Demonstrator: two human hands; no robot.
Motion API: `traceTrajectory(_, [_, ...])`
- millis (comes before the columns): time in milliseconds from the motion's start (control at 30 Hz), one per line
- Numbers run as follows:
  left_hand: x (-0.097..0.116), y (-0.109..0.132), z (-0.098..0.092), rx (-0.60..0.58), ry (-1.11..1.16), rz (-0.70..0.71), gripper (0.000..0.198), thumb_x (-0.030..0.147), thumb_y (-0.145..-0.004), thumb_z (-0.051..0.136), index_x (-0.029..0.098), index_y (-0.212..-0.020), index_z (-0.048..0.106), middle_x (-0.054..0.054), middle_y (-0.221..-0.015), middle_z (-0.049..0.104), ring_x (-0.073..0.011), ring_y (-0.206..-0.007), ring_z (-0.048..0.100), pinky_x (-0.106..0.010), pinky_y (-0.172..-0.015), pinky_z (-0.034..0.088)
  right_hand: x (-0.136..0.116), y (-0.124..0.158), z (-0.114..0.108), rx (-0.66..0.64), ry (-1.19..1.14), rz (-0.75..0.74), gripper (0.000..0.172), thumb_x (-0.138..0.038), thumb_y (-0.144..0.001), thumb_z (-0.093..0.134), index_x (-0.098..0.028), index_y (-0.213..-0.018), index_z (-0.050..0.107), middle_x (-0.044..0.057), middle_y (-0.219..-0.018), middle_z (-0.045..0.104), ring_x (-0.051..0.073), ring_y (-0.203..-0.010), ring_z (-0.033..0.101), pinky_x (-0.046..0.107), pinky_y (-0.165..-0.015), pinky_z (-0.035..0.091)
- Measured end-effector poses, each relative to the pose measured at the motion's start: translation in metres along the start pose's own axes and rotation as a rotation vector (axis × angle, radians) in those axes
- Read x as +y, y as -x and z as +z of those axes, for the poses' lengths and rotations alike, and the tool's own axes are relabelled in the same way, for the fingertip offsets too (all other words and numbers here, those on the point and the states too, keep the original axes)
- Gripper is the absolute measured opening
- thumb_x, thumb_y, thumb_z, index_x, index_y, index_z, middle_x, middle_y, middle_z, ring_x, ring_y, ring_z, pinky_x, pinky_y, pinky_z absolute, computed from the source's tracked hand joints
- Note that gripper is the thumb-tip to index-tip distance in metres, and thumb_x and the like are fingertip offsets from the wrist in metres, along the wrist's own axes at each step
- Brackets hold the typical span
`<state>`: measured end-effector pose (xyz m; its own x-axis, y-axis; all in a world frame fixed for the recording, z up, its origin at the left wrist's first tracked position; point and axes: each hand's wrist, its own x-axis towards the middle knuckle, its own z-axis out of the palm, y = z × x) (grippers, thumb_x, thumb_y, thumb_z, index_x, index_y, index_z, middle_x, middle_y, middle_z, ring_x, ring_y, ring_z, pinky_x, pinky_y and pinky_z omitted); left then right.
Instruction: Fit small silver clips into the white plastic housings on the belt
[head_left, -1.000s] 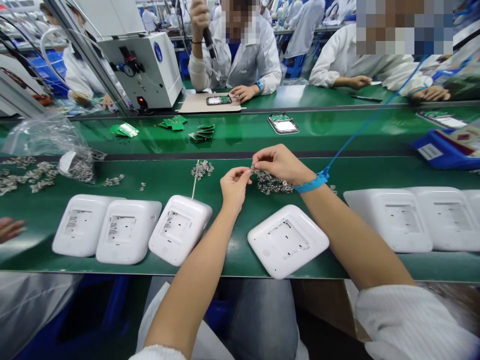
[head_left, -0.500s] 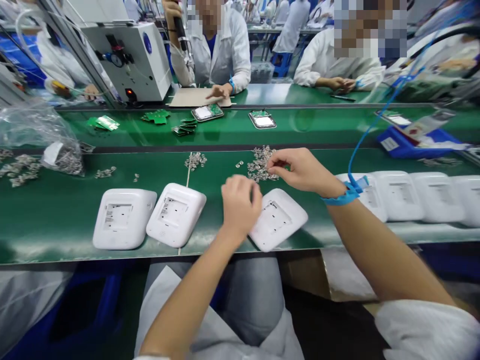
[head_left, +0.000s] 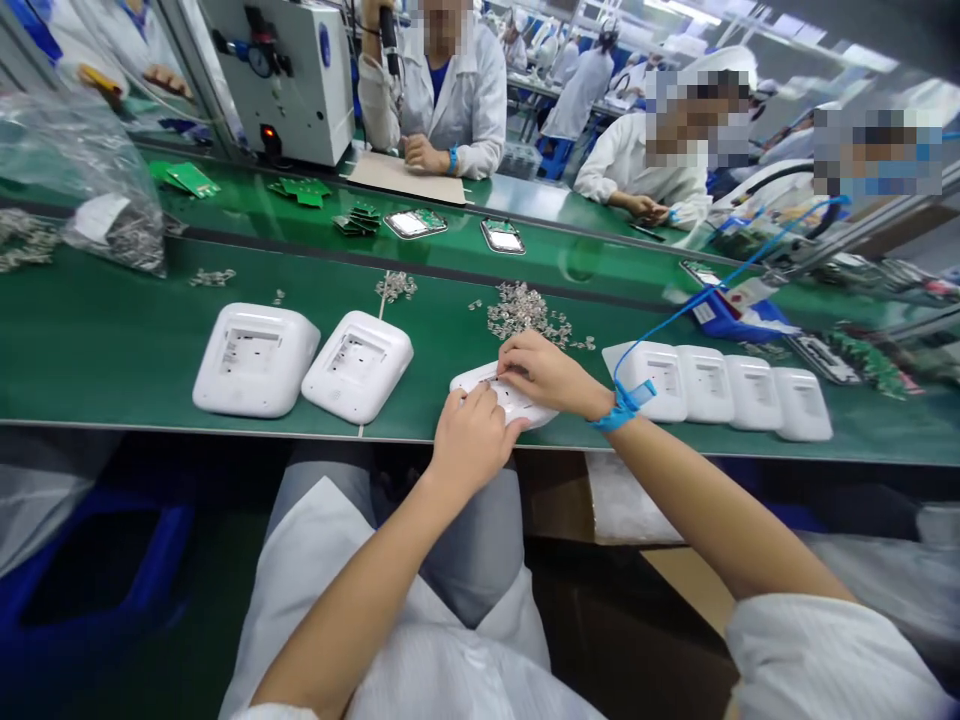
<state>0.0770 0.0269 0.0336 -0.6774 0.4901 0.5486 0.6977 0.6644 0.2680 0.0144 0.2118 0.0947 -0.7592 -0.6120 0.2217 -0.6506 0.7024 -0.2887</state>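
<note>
A white plastic housing [head_left: 480,381] lies open side up at the near edge of the green belt [head_left: 112,350]. My left hand [head_left: 474,440] grips its near edge with curled fingers. My right hand [head_left: 546,375] rests on top of it, fingertips pinched at its recess; whatever they hold is too small to make out. A blue wrist strap [head_left: 624,404] with a coiled cord is on my right wrist. Just behind the housing lies a pile of small metal clips [head_left: 521,312].
Two more white housings [head_left: 255,358] [head_left: 358,364] sit to the left, and a row of several [head_left: 716,384] to the right. A smaller clip heap [head_left: 395,287], a plastic bag [head_left: 90,190], green circuit boards [head_left: 300,190] and a white machine [head_left: 289,75] stand farther back. People in white coats sit opposite.
Both hands came down from the clip pile onto the white housing at the belt's near edge. The view swung left and tilted, so the row of housings now sits at right.
</note>
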Motion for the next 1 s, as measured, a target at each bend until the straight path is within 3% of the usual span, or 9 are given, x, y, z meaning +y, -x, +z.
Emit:
traceTrajectory(300, [-0.002, 0.012, -0.001, 0.006, -0.032, 0.020, 0.038, 0.042, -0.101, 0.054, 0.008, -0.105, 0.072, -0.019, -0.114, 0.072, -0.0321, -0.129, 0.057, -0.048, -0.100, 0.038, -0.005, -0.008, 0.000, -0.044, 0.161, -0.033, 0.022, -0.020, -0.097, 0.048, -0.014, -0.088, 0.068, 0.013, -0.096, 0.061, 0.028, -0.094, 0.056, 0.043, -0.087, 0.048])
traceTrajectory(500, [-0.009, 0.003, -0.002, -0.054, -0.055, 0.149, 0.048, 0.049, -0.098, 0.056, 0.004, -0.101, 0.073, -0.021, -0.107, 0.071, -0.0358, -0.126, 0.058, -0.046, -0.099, 0.042, -0.003, -0.008, 0.004, -0.046, 0.229, -0.039, 0.020, -0.017, -0.097, 0.049, -0.014, -0.088, 0.067, 0.013, -0.095, 0.062, 0.027, -0.091, 0.056, 0.041, -0.087, 0.047])
traceTrajectory(633, [-0.014, 0.000, -0.004, -0.076, -0.055, 0.168, 0.050, 0.051, -0.097, 0.058, 0.004, -0.102, 0.072, -0.021, -0.107, 0.071, -0.0365, -0.123, 0.060, -0.046, -0.097, 0.043, -0.004, -0.003, 0.010, 0.028, 0.210, 0.011, 0.014, -0.014, -0.093, 0.052, -0.017, -0.089, 0.065, 0.010, -0.089, 0.065, 0.025, -0.086, 0.056, 0.036, -0.079, 0.046])
traceTrajectory(800, [-0.013, 0.002, -0.003, -0.065, -0.064, 0.164, 0.051, 0.052, -0.097, 0.058, 0.004, -0.105, 0.072, -0.021, -0.110, 0.071, -0.0346, -0.123, 0.060, -0.045, -0.100, 0.043, -0.007, 0.008, 0.014, 0.106, 0.231, 0.014, 0.018, -0.013, -0.095, 0.052, -0.018, -0.089, 0.068, 0.008, -0.085, 0.069, 0.023, -0.084, 0.061, 0.033, -0.074, 0.046])
traceTrajectory(1000, [-0.012, -0.001, -0.005, -0.093, -0.040, 0.141, 0.050, 0.053, -0.096, 0.058, 0.006, -0.104, 0.073, -0.019, -0.108, 0.071, -0.0340, -0.122, 0.060, -0.044, -0.100, 0.042, -0.012, 0.006, 0.006, -0.054, 0.320, -0.113, 0.028, -0.009, -0.097, 0.047, -0.017, -0.082, 0.069, 0.009, -0.079, 0.068, 0.022, -0.078, 0.058, 0.033, -0.072, 0.043])
